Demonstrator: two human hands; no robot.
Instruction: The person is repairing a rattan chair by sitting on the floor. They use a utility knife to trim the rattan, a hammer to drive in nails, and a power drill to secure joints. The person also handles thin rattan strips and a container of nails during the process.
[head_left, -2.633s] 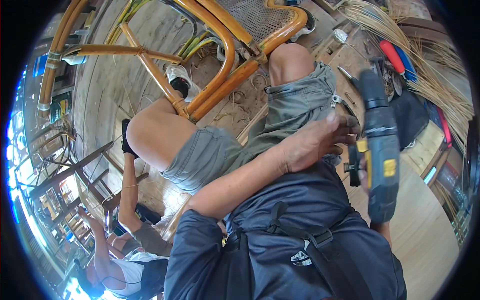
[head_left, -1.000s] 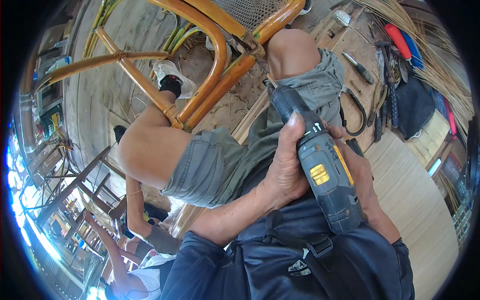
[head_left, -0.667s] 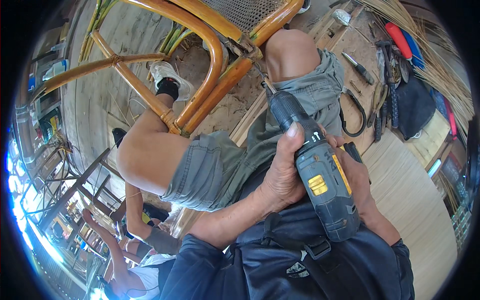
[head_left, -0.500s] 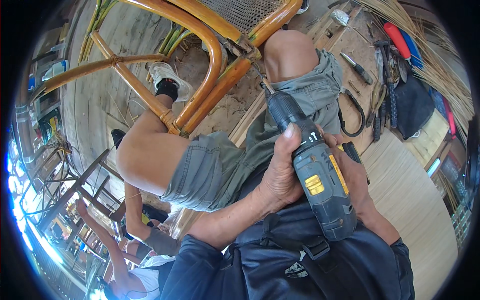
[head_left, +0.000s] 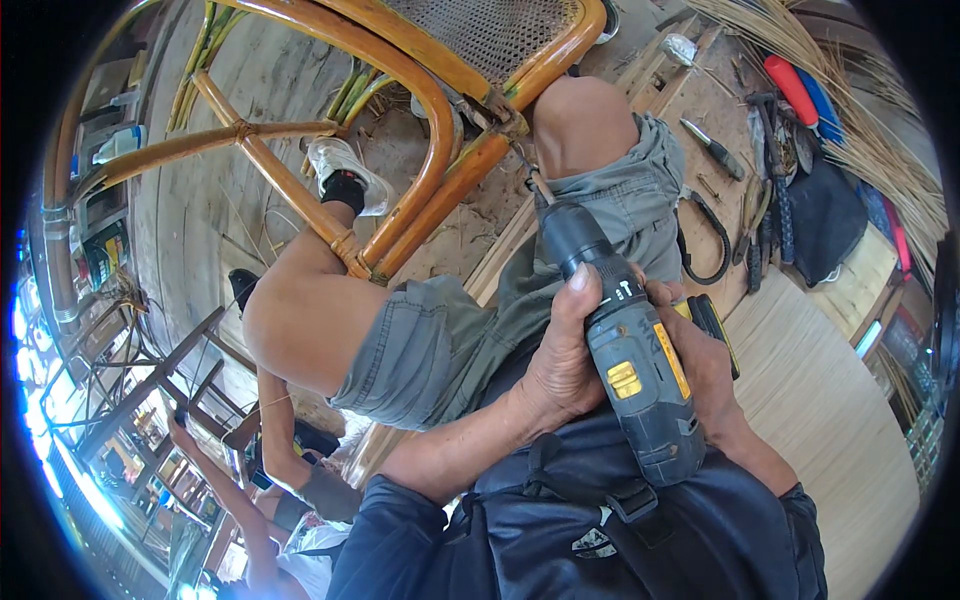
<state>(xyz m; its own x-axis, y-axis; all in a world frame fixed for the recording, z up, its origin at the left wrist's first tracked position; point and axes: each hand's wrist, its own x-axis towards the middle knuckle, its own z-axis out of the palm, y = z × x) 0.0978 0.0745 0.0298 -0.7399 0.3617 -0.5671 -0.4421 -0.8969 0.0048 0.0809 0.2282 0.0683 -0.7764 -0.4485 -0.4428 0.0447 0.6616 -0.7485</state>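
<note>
A black and grey cordless drill [head_left: 640,375] with yellow accents lies across my lap, its front end toward the chair frame. My left hand [head_left: 562,368] wraps the drill's left side, thumb up by the collar behind the chuck. On the other side my right hand [head_left: 698,350] closes around it; its fingers are partly hidden behind the body. A thin bit [head_left: 538,185] sticks out of the chuck toward a joint [head_left: 503,118] of the glossy rattan chair frame [head_left: 440,215]. Whether the tip touches the joint I cannot tell. The frame leans between my legs.
On the right lie a dark-handled blade tool [head_left: 712,148], a red-handled tool [head_left: 790,92], several other hand tools and a bundle of cane strips [head_left: 890,150]. A pale wooden board [head_left: 820,400] is at my right side. At lower left, a co-worker's arm [head_left: 225,490] reaches toward dark chair frames [head_left: 175,365].
The chair frame and my knees sit slightly lower and farther right in the picture. The drill stays in both hands. The co-worker's arm has shifted a little.
</note>
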